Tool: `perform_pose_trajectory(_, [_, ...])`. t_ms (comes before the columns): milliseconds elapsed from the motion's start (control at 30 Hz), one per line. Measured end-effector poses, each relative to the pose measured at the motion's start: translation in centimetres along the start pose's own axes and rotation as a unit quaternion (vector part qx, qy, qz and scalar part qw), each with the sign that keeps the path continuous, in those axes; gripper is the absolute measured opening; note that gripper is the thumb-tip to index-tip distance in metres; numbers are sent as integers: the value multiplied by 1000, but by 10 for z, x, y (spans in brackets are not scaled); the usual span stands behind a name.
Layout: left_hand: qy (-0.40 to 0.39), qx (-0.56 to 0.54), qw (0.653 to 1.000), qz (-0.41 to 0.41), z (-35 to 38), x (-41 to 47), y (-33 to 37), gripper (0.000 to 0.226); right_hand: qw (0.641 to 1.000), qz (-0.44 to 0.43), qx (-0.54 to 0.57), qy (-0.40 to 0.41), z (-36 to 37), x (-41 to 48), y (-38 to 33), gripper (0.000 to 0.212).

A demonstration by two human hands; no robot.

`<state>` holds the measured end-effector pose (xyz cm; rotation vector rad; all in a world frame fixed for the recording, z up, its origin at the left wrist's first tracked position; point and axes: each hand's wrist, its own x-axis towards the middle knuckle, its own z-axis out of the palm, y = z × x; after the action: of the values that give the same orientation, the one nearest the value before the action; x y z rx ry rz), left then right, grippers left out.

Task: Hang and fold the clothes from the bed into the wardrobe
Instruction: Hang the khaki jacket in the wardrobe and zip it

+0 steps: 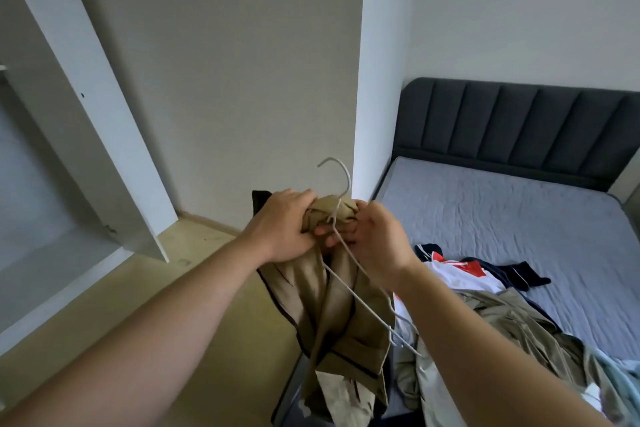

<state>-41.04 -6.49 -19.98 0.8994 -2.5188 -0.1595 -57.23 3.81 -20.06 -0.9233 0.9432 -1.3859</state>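
- While the tan garment (pixel 332 315) hangs over the floor (pixel 207 274) beside the bed's near corner, the left hand (pixel 284 225) grips its bunched top, fingers curled over the cloth.
- Right hand (pixel 377 239): fingers curled round the hanger (pixel 348 178) just below its hook, touching the same bunch.
- Hanger: hook upright above both hands; wire arms slant down to the right, in front of the garment.
- Bed (pixel 502 218): a pile of clothes (pixel 485 315) lies on its near part.
- Wardrobe door (pixel 86 97): open, at left.
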Motion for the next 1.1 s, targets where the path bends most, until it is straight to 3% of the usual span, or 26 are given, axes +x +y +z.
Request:
perform_pose_trajectory(100, [36, -30, 999, 16, -4, -1, 5, 35, 998, 25, -38, 44, -22, -1, 2, 40])
perform_pose_trajectory(167, [74, -38, 996, 37, -5, -2, 14, 36, 982, -3, -161, 102, -32, 0, 10, 31])
perform_pose_trajectory(300, [118, -39, 991, 51, -14, -3, 24, 30, 851, -8, -498, 165, -46, 0, 37, 29])
perform_pose_trajectory(400, [128, -29, 990, 51, -25, -8, 23, 29, 789, 102, -579, 177, -57, 0, 56, 27])
perform_pose_trajectory(467, [136, -13, 989, 52, -33, -12, 17, 29, 731, 172, -643, 152, -65, -1, 67, 44])
perform_pose_trajectory(500, [136, -5, 989, 53, -37, -15, 12, 29, 728, 174, -646, 149, -66, -1, 69, 45])
perform_pose_trajectory(533, [135, 2, 989, 52, -41, -18, 6, 31, 754, 164, -615, 163, -68, 0, 71, 36])
perform_pose_trajectory(600, [125, 9, 991, 42, -47, -26, -8, 42, 844, 146, -480, 189, -66, 3, 69, 17])
perform_pose_trajectory(633, [118, 13, 992, 31, -49, -30, -16, 52, 873, 135, -423, 202, -63, 5, 64, 19])
perform_pose_trajectory(700, [119, 36, 992, 3, -53, -38, -31, 70, 899, 93, -354, 240, -54, 13, 55, 29])
perform_pose_trajectory(800, [156, 94, 980, -75, -58, -48, -48, 77, 922, 17, -277, 271, -34, 25, 41, 41])
perform_pose_trajectory(900, [181, 122, 967, -135, -65, -58, -63, 82, 908, -34, -356, 216, -17, 33, 33, 40])
perform_pose_trajectory(967, [199, 134, 960, -146, -73, -67, -75, 83, 864, -54, -476, 156, -13, 37, 32, 45])
perform_pose_trajectory(1100, [198, 179, 950, -163, -88, -88, -97, 85, 795, 31, -603, -61, -5, 41, 28, 53])
